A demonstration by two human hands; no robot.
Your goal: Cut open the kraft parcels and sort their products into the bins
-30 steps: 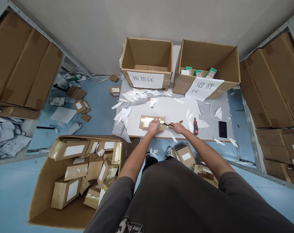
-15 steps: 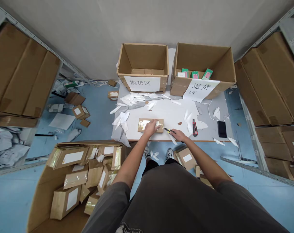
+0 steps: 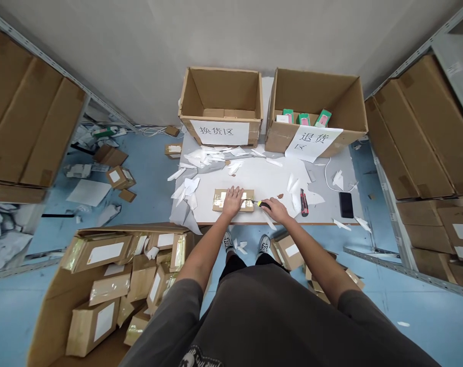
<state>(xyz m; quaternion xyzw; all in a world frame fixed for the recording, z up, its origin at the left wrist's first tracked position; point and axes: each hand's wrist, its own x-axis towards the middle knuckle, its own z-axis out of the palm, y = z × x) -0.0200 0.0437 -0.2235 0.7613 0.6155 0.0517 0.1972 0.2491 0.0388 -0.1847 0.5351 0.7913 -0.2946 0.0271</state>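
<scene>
A small taped cardboard box [image 3: 218,200] with a white label lies flat near the front edge of the white table [image 3: 254,176]. My left hand [image 3: 233,200] rests on top of it, fingers spread. In my right hand [image 3: 276,209] is a yellow and black utility knife [image 3: 262,204], gripped by its handle. Its blade points left and reaches the right end of the box; how deep it sits I cannot tell. A second, red and black utility knife [image 3: 304,202] lies on the table to the right of my right hand.
Two open cartons with signs, a left one [image 3: 221,133] and a right one [image 3: 273,140] holding several green-and-white boxes, stand at the back. Torn white paper [image 3: 204,157] and a phone [image 3: 346,205] lie on the table. A large carton [image 3: 44,311] of parcels stands lower left.
The knife in my right hand has moved left, its blade now at the box's right end. My left hand has flattened on the box top. The whole view has shifted slightly.
</scene>
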